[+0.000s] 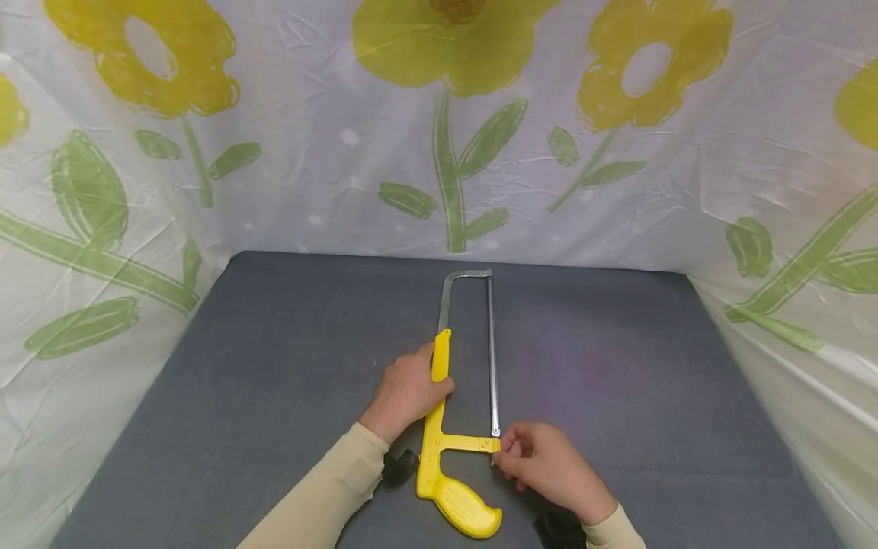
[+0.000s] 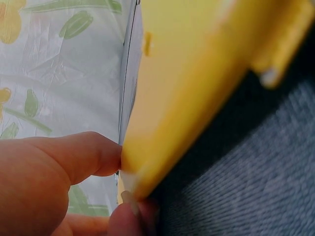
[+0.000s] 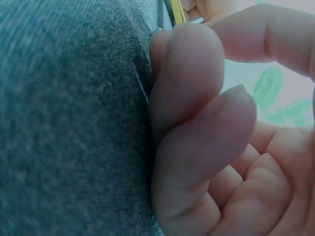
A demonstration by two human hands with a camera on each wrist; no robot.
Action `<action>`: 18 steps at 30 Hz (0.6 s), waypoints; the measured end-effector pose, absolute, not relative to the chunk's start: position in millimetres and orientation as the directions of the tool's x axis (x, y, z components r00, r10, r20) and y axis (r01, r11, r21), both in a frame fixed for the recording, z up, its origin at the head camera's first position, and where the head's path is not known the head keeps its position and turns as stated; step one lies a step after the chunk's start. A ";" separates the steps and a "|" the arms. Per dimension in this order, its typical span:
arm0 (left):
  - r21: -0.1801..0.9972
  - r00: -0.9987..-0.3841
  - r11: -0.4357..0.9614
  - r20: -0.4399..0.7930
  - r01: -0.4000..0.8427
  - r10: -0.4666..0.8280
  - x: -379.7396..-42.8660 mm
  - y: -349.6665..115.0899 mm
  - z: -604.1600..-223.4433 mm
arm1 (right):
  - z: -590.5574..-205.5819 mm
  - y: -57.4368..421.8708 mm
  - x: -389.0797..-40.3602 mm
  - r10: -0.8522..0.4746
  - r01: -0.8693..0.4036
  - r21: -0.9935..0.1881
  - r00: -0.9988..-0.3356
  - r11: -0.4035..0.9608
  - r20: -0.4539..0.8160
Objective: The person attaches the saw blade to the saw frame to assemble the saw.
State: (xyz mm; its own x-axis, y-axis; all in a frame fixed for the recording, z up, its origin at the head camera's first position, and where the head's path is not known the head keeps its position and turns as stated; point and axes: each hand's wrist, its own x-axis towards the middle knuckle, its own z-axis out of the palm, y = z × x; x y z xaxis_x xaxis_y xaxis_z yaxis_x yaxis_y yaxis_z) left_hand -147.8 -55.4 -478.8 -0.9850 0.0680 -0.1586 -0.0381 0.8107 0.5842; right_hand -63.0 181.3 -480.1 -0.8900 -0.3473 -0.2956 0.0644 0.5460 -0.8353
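A hacksaw (image 1: 431,435) with a yellow handle (image 1: 469,509) lies on the table, its silver front bow pointing away from me. My left hand (image 1: 409,389) grips the yellow frame, thumb across the top. In the left wrist view the frame (image 2: 187,93) fills much of the picture, a thumb and finger at its edge. A straight metal blade bar (image 1: 492,351) runs along the right side. Where it meets the yellow crosspiece (image 1: 466,443), my right hand (image 1: 545,465) pinches the tension screw's end. The curled fingers (image 3: 192,73) hide most of that screw in the right wrist view.
Dark grey cloth covers the table (image 1: 309,328). White sheeting (image 1: 309,183) printed with yellow flowers hangs behind it and at both sides. Black wrist straps (image 1: 400,467) show beneath the beige sleeves (image 1: 322,496).
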 end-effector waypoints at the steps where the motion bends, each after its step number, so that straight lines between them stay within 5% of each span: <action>1: 0.584 -0.985 0.811 -0.161 -0.040 0.067 -148.0 -55.4 -479.0 | -479.7 181.5 -63.0 -0.352 0.061 -0.836 -0.889 0.546 -0.294; 18: 0.601 -0.986 0.799 -0.151 -0.033 0.073 -148.1 -57.4 -478.1 | -480.6 185.4 -62.1 -0.401 0.005 -0.847 -0.880 0.531 -0.256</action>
State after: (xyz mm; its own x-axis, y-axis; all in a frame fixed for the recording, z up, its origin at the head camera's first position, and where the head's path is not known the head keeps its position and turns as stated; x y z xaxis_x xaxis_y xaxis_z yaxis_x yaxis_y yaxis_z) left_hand -148.1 -57.4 -478.1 -0.9858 0.0727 -0.1513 -0.0332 0.7989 0.6006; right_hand -62.1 185.4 -480.6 -0.8797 -0.4008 -0.2559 0.0046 0.5310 -0.8474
